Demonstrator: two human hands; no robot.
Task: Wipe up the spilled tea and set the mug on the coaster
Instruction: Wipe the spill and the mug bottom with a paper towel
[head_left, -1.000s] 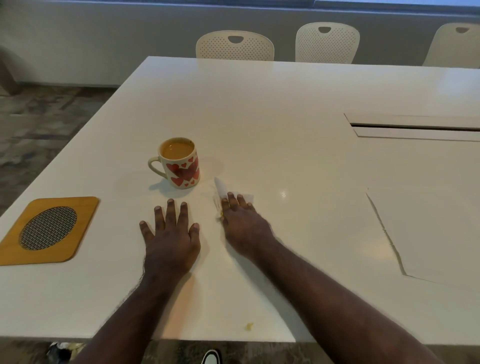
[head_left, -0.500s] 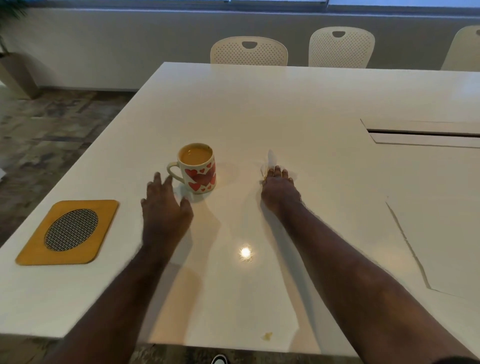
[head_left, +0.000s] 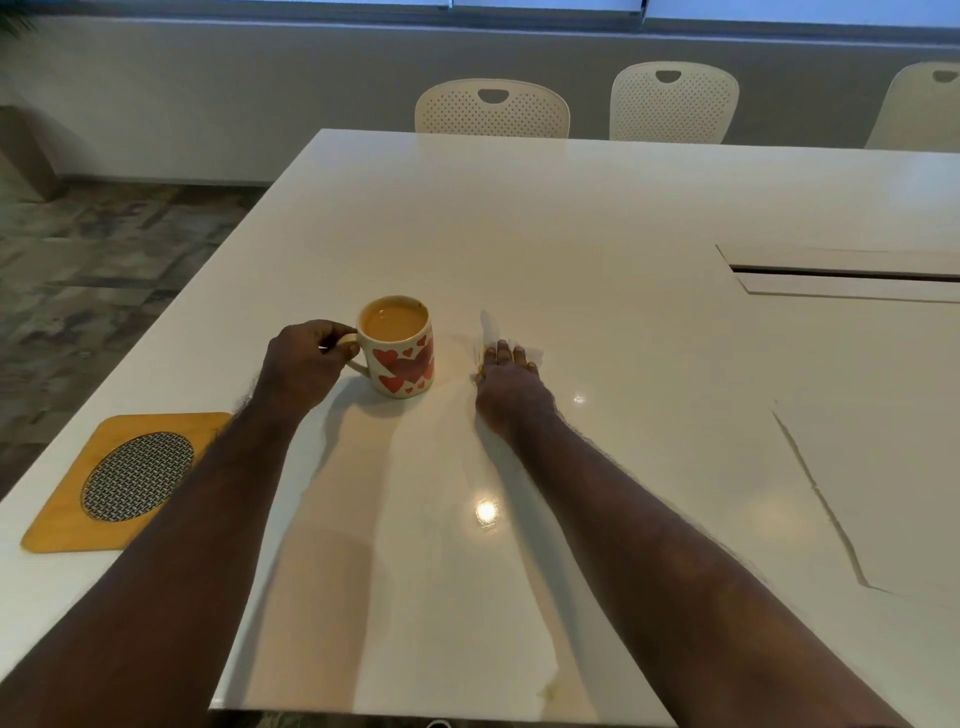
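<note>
A cream mug (head_left: 402, 358) with red hearts, full of milky tea, stands on the white table (head_left: 597, 218). My left hand (head_left: 304, 364) grips its handle from the left. My right hand (head_left: 511, 384) lies flat on a white tissue (head_left: 491, 332) to the right of the mug, fingers straight and pressing it down; most of the tissue is hidden under the fingers. A wooden coaster (head_left: 130, 480) with a round woven metal centre lies near the table's left edge, below and left of the mug. A small tea stain (head_left: 545, 691) shows by the front edge.
Three cream perforated chairs (head_left: 493, 111) stand behind the table's far edge. A recessed cable hatch (head_left: 841, 273) sits in the table at the right. The table's left edge drops to a patterned floor.
My left hand has reached forward from the tabletop and closed on the mug's handle. My right hand has pushed the tissue away from me, to the mug's right.
</note>
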